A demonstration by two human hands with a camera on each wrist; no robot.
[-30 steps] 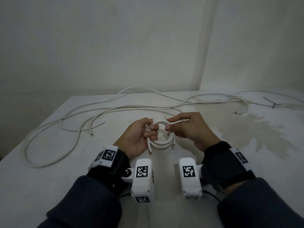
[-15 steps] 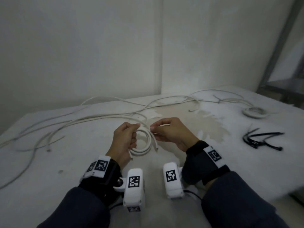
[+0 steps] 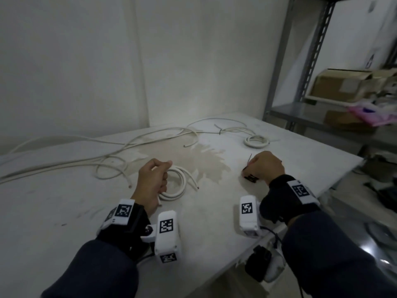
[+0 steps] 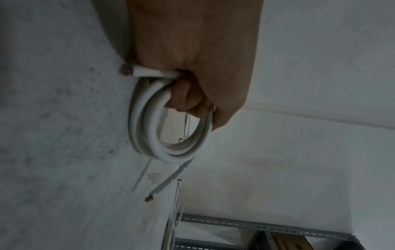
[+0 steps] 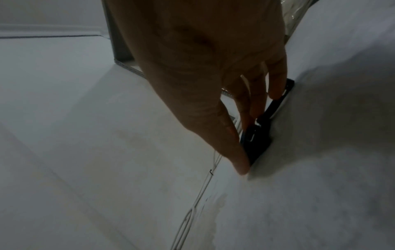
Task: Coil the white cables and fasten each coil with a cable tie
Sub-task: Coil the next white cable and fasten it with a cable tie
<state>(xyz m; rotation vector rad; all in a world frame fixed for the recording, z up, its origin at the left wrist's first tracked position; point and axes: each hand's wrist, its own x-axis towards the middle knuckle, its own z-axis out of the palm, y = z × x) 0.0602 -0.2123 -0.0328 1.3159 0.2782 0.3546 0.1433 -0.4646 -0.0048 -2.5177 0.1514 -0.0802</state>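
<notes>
the left hand is curled around a freshly wound white cable coil, not yet tied. off to its right, the right hand reaches down onto the black cable ties; whether it pinches one yet, i cannot tell. beyond it lies a finished coil; past the held coil, loose white cables remain uncoiled.

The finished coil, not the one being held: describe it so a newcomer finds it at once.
Start at the grey metal shelving on the right, then drop to the table's far right corner. The small white coil lies flat there, alone, untouched by either hand, unlike the loose cables sprawling left.
</notes>
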